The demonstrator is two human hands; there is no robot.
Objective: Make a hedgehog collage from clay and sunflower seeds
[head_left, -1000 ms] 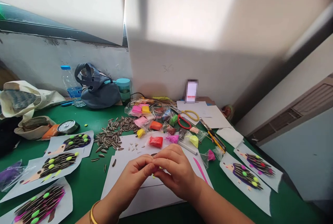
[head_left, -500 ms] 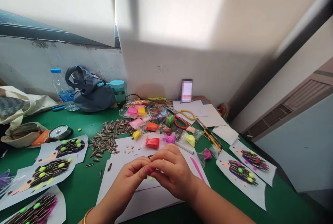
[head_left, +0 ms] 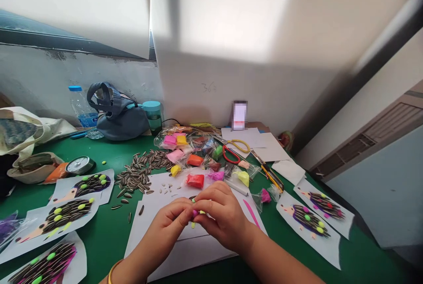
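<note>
Left hand (head_left: 174,220) meets right hand (head_left: 225,218), fingers clamped round a pink lump (head_left: 195,213), soft clay perhaps (knuckles mostly hide it), above white paper (head_left: 201,254). Crinkly clear packets (head_left: 194,181) crowd beyond, scissors (head_left: 226,157) beside them, striped seeds (head_left: 134,179) heaped left; seed-spined hedgehogs (head_left: 68,218) flank the green bench (head_left: 107,235).

Flat green tabletop (head_left: 107,240). Under grip: overlapping white rectangular paper sheets (head_left: 188,260). Beyond grip, leftward: loose pile of dark striped sunflower seeds (head_left: 137,176); farther back, slouched blue-grey fabric bag (head_left: 122,122). Left of grip: three white paper hedgehog pictures (head_left: 68,216), seed-spined, clay-dotted. Right of grip: two more such pictures (head_left: 309,221), plus bright-pink clay lump in clear plastic (head_left: 265,196).
</note>
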